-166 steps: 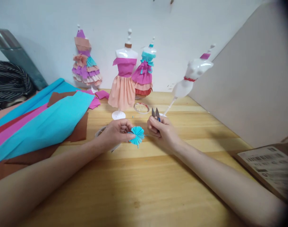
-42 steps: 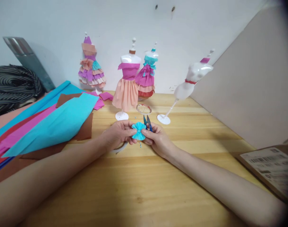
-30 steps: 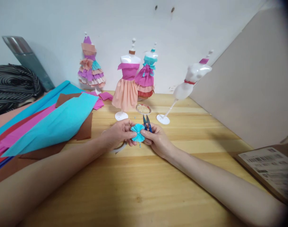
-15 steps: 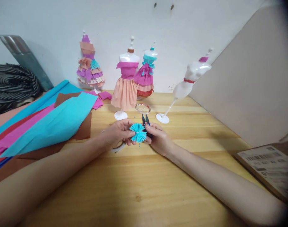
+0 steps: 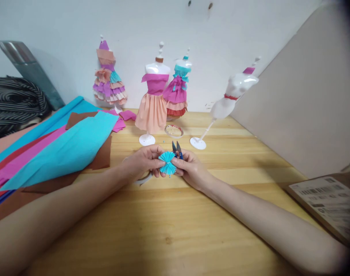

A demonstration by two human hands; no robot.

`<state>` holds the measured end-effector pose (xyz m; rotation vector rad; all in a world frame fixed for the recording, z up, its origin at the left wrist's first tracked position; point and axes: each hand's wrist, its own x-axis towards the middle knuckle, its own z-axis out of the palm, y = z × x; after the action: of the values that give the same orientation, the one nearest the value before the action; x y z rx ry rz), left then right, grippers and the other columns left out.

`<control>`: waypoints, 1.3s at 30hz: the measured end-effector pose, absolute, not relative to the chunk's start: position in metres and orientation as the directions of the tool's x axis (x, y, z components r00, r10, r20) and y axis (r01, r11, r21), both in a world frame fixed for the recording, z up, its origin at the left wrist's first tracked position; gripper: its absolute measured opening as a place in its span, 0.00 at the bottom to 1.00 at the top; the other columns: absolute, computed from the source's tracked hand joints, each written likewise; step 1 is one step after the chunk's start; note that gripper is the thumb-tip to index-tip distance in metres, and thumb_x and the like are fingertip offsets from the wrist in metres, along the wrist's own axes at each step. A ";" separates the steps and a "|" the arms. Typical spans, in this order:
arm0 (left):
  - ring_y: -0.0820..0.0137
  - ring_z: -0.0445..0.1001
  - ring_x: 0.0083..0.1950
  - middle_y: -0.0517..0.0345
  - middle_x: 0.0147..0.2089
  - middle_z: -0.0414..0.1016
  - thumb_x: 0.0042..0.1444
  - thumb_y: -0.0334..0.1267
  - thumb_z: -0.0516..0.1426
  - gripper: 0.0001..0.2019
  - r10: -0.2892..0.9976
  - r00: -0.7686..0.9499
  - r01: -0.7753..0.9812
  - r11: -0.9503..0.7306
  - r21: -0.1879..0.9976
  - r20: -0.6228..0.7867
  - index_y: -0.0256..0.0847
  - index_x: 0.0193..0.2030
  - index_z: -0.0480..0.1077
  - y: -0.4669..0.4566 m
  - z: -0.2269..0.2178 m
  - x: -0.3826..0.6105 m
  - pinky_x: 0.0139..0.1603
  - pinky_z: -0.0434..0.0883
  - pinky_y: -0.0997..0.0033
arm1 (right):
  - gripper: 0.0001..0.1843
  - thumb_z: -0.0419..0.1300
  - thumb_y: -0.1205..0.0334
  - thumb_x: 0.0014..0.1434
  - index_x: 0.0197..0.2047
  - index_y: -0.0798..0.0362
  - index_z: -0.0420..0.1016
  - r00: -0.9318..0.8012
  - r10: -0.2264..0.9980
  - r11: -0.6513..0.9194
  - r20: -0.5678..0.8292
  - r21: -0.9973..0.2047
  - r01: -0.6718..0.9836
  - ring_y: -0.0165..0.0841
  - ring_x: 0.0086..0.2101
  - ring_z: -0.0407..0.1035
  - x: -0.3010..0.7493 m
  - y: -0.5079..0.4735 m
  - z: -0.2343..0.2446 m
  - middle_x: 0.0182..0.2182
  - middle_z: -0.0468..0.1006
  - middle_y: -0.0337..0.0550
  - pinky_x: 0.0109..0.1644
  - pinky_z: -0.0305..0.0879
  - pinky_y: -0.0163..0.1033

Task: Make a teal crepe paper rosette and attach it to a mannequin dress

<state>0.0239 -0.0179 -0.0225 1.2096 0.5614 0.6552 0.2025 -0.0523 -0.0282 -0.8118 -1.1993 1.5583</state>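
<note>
A small pleated turquoise paper bow [image 5: 167,162] is held between both hands above the wooden table [image 5: 175,226]. My left hand [image 5: 143,161] pinches its left side with closed fingers. My right hand [image 5: 190,167] pinches its right side and also grips small blue-handled snips [image 5: 177,148], whose blades stick up behind the bow. A roll of clear tape [image 5: 143,178] lies partly hidden under my left hand.
Three dressed mini mannequins [image 5: 153,100] and a bare white mannequin [image 5: 229,100] stand at the back, with a small clear dish [image 5: 174,131] between them. Coloured crepe paper sheets [image 5: 60,149] cover the left. A grey board [image 5: 304,99] and a cardboard box [image 5: 327,201] are at right.
Five seconds ago my hands were apart, the right holding only the snips. The right hand has since come in and pinched the bow's right side. In the last second almost nothing has shifted.
</note>
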 end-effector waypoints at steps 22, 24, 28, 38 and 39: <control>0.76 0.71 0.19 0.62 0.21 0.73 0.46 0.44 0.66 0.18 0.822 0.565 -0.013 0.097 0.995 -0.073 0.38 0.35 0.64 -0.020 -0.020 0.026 0.18 0.65 0.80 | 0.20 0.72 0.50 0.45 0.29 0.55 0.72 -0.219 0.974 -0.019 0.052 -0.951 -0.308 0.20 0.16 0.44 0.201 -0.053 -0.031 0.15 0.60 0.28 0.21 0.36 0.33; 0.80 0.67 0.17 0.65 0.23 0.72 0.46 0.43 0.65 0.17 0.857 0.513 0.002 0.052 0.999 -0.046 0.37 0.37 0.65 -0.021 -0.018 0.026 0.16 0.60 0.82 | 0.19 0.72 0.51 0.45 0.29 0.54 0.71 -0.170 0.983 0.009 0.063 -0.954 -0.301 0.20 0.17 0.45 0.201 -0.054 -0.032 0.16 0.60 0.29 0.21 0.37 0.33; 0.82 0.60 0.15 0.68 0.20 0.68 0.51 0.43 0.62 0.17 0.906 0.424 -0.019 0.020 1.000 -0.010 0.37 0.45 0.68 -0.021 -0.017 0.024 0.16 0.55 0.82 | 0.18 0.71 0.52 0.45 0.28 0.54 0.71 -0.086 0.994 0.048 0.073 -0.964 -0.261 0.21 0.18 0.46 0.202 -0.053 -0.033 0.18 0.62 0.30 0.21 0.38 0.33; 0.80 0.67 0.19 0.54 0.29 0.77 0.49 0.45 0.64 0.14 0.844 0.511 -0.029 0.208 0.978 -0.164 0.34 0.30 0.71 -0.029 -0.015 0.030 0.17 0.61 0.81 | 0.06 0.61 0.61 0.52 0.25 0.53 0.70 0.046 0.916 0.369 0.398 -0.883 0.289 0.28 0.24 0.59 0.205 -0.056 -0.024 0.21 0.67 0.35 0.29 0.57 0.36; 0.79 0.69 0.20 0.52 0.31 0.78 0.49 0.47 0.64 0.16 0.823 0.534 -0.054 0.263 0.963 -0.195 0.33 0.31 0.71 -0.030 -0.015 0.031 0.18 0.63 0.80 | 0.05 0.61 0.62 0.52 0.26 0.53 0.71 0.019 0.903 0.398 0.430 -0.851 0.343 0.29 0.25 0.61 0.206 -0.056 -0.024 0.22 0.69 0.36 0.30 0.58 0.36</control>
<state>0.0306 -0.0299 -0.0150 1.1595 0.8209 0.6930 0.2055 -0.0560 -0.0244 -1.1482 -1.5487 0.6334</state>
